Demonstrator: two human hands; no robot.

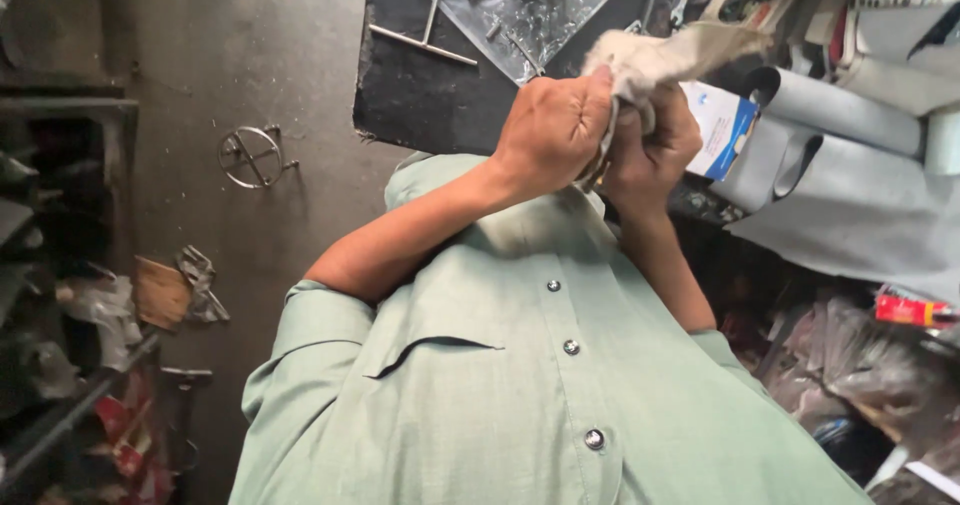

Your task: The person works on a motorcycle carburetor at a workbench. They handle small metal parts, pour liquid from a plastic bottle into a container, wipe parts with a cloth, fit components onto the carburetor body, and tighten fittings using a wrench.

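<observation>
both hands, left hand (552,125) and right hand (648,145), clench a dirty rag (655,57).

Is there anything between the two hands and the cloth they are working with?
Nothing visible. The left hand and the right hand both grip the pale cloth directly, pressed close together. Its loose end sticks out above them, over the dark bench.

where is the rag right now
In the head view, the rag is upper middle, clutched between both hands, left hand and right hand, above the green shirt.
</observation>
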